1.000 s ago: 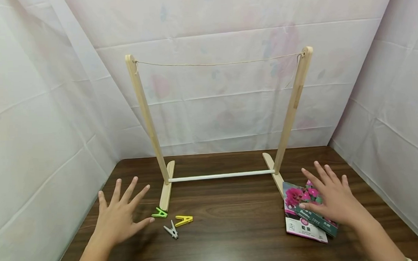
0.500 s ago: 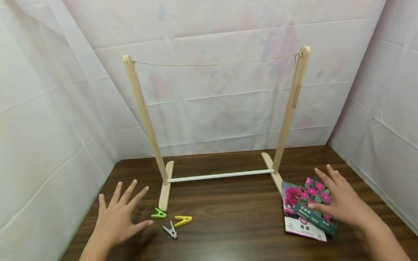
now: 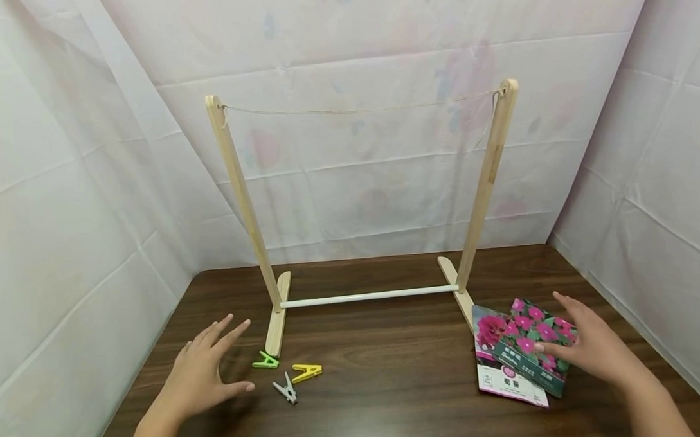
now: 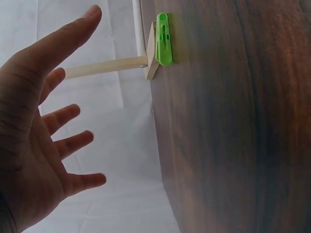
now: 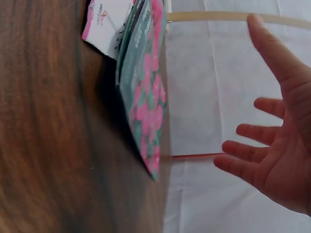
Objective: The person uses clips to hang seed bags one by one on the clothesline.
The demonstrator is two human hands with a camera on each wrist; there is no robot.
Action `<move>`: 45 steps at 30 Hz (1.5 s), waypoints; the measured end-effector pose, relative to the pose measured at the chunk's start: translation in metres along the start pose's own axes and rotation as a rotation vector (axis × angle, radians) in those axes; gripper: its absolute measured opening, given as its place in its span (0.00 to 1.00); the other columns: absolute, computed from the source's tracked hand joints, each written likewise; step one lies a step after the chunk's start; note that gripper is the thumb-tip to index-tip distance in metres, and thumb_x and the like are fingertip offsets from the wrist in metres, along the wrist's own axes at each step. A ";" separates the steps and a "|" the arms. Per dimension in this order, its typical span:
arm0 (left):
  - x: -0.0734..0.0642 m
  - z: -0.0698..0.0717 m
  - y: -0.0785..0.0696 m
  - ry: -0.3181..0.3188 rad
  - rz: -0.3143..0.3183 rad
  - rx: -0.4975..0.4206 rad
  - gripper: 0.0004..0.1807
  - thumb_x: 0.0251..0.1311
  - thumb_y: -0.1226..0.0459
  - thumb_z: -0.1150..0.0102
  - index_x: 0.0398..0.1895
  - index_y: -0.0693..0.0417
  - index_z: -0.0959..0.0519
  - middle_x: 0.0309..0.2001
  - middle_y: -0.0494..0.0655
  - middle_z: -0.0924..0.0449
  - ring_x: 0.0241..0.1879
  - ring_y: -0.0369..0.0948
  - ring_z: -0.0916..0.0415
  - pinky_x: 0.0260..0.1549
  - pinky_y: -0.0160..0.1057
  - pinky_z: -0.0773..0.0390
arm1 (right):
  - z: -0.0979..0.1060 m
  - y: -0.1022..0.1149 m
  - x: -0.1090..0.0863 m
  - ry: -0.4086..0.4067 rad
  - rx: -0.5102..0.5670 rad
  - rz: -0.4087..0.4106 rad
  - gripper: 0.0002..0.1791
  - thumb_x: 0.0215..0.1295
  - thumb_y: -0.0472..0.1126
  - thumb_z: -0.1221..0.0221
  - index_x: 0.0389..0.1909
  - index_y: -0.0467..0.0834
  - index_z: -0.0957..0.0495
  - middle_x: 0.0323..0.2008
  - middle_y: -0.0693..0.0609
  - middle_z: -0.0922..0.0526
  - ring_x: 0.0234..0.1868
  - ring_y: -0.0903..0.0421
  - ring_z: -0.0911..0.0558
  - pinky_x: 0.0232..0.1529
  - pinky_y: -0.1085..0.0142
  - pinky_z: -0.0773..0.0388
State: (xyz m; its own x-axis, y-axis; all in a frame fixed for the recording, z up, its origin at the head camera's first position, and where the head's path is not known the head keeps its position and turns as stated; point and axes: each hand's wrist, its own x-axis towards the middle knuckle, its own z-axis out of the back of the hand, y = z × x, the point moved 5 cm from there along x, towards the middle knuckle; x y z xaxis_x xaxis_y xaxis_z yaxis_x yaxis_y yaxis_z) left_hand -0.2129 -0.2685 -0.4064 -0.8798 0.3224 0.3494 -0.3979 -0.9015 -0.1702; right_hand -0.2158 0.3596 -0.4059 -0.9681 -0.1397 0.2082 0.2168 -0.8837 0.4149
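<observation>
Hovering with 2 bare hands, left hand [image 3: 193, 378] and right hand [image 3: 597, 348], spreading thumbs wide of loosely bent fingers, gripping nothing. Holding the right beside, not touching, a dark green, flat rectangular packet printed with pink flowers [image 3: 523, 346], lying partly over a white-and-pink, flat rectangular packet with a magenta bloom [image 3: 494, 374]. Holding the left near a bright green, V-shaped plastic-looking clip [image 3: 266, 361], with a yellow clip of similar shape [image 3: 311, 371] and a grey clip of similar shape [image 3: 288, 389] lying just beyond. Apparently readying for a grasp: probably doing best by pinching only the upper packet's free edge, lifting without dragging the lower 1, and taking 1 clip without scattering the other 2. Farther out, standing on the brown wood-grain table [image 3: 377, 346]: a pale wooden frame [image 3: 481, 207] with 2 uprights, stretching a thin beige string [image 3: 358, 110] across the top. Compared with 0.5 s ago, shifting the right hand rightward, uncovering more flowers; turning the left more side-on; leaving packets and clips lying unmoved.
</observation>
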 end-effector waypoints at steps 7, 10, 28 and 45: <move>0.000 -0.010 0.004 0.051 0.005 -0.156 0.56 0.30 0.49 0.17 0.70 0.44 0.32 0.65 0.61 0.33 0.58 0.66 0.32 0.43 0.70 0.29 | -0.004 -0.023 -0.006 0.049 0.034 -0.127 0.61 0.52 0.60 0.30 0.67 0.19 0.50 0.56 0.20 0.33 0.39 0.35 0.22 0.34 0.46 0.21; 0.002 -0.014 0.005 0.083 0.021 -0.223 0.55 0.30 0.52 0.16 0.69 0.47 0.31 0.64 0.62 0.32 0.58 0.66 0.32 0.47 0.69 0.29 | -0.006 -0.032 -0.009 0.061 0.055 -0.170 0.60 0.54 0.60 0.31 0.68 0.20 0.50 0.59 0.18 0.37 0.43 0.29 0.24 0.35 0.44 0.21; 0.003 -0.034 0.023 0.181 0.120 -0.538 0.42 0.38 0.54 0.19 0.62 0.55 0.24 0.60 0.55 0.25 0.58 0.61 0.29 0.53 0.63 0.29 | -0.014 -0.074 -0.024 0.071 0.308 -0.399 0.55 0.64 0.54 0.36 0.70 0.21 0.57 0.61 0.15 0.44 0.57 0.23 0.32 0.48 0.43 0.24; 0.001 -0.059 0.044 0.256 0.199 -0.838 0.35 0.48 0.63 0.24 0.59 0.70 0.26 0.58 0.64 0.25 0.58 0.57 0.27 0.53 0.39 0.23 | -0.039 -0.090 -0.016 0.077 0.434 -0.403 0.58 0.56 0.48 0.29 0.73 0.27 0.57 0.67 0.23 0.46 0.62 0.31 0.39 0.46 0.71 0.30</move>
State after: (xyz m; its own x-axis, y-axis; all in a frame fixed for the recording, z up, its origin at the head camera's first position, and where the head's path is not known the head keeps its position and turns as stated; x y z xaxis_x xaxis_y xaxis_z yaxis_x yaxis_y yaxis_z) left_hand -0.2467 -0.2906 -0.4678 -0.9441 0.3270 0.0426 -0.2028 -0.4738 -0.8570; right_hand -0.2247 0.4239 -0.4811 -0.9876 0.1222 -0.0989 -0.1535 -0.6131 0.7750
